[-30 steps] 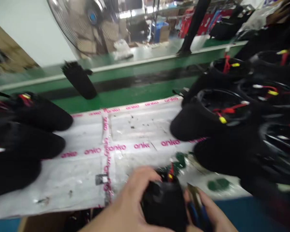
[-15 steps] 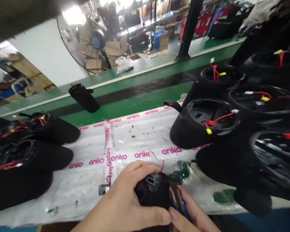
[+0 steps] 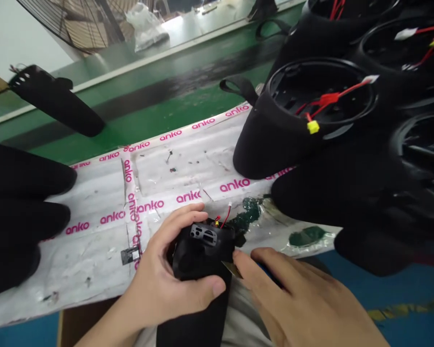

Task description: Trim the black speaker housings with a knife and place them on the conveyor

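Note:
My left hand (image 3: 169,274) is wrapped round the upper end of a black cylindrical speaker housing (image 3: 198,258), which stands tilted near the table's front edge. A grey port panel (image 3: 203,234) faces up on it, and thin red wires (image 3: 224,218) with a small white plug rise from its open end. My right hand (image 3: 285,289) grips a utility knife (image 3: 232,270). Its blade tip points at the housing's right side, and whether it touches I cannot tell. Most of the knife's blue handle is hidden by the fingers.
Several black housings (image 3: 304,111) with red wires and plugs crowd the right; more black housings (image 3: 25,178) lie at the left. One (image 3: 58,101) rests on the green surface behind. White wrap with pink-lettered tape (image 3: 235,184) covers the table (image 3: 166,168). A fan (image 3: 90,24) stands beyond.
The view has tipped down and shifted right. The housing has turned in my left hand, bringing its port panel more into view. My right hand has come over the knife, whose blade now shows.

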The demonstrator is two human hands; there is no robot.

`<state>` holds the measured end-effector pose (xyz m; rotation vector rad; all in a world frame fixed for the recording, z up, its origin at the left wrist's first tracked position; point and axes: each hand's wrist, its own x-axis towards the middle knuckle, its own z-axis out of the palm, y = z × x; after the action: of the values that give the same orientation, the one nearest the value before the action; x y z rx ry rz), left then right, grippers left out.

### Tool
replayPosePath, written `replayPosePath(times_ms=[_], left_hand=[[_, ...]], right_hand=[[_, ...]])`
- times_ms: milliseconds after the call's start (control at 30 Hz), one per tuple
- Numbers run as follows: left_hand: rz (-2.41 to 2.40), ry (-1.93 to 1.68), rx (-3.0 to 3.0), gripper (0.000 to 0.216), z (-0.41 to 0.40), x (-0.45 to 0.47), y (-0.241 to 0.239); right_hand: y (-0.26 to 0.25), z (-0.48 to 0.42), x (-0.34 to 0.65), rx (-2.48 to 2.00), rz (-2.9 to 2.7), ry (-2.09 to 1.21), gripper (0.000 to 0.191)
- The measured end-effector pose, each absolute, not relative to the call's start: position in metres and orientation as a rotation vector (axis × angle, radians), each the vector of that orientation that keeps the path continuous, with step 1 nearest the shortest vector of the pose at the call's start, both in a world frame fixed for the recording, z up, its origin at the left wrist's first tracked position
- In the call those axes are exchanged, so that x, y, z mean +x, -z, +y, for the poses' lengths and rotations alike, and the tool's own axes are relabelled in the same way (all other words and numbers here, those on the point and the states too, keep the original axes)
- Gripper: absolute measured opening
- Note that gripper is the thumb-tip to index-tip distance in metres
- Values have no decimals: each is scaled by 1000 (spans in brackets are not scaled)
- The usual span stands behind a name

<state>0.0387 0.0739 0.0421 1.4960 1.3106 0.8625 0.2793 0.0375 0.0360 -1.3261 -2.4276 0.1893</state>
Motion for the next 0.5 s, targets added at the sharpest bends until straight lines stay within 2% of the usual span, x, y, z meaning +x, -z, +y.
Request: replayPosePath(times_ms=[133,500], left_hand=[[1293,-873,1497,73,73,41,-43],[1294,-856,1527,76,73,41,-44]], right_hand=[[-39,38,273,-1336,-2452,-128,32],[-47,46,268,-1315,-2544,-88,33]])
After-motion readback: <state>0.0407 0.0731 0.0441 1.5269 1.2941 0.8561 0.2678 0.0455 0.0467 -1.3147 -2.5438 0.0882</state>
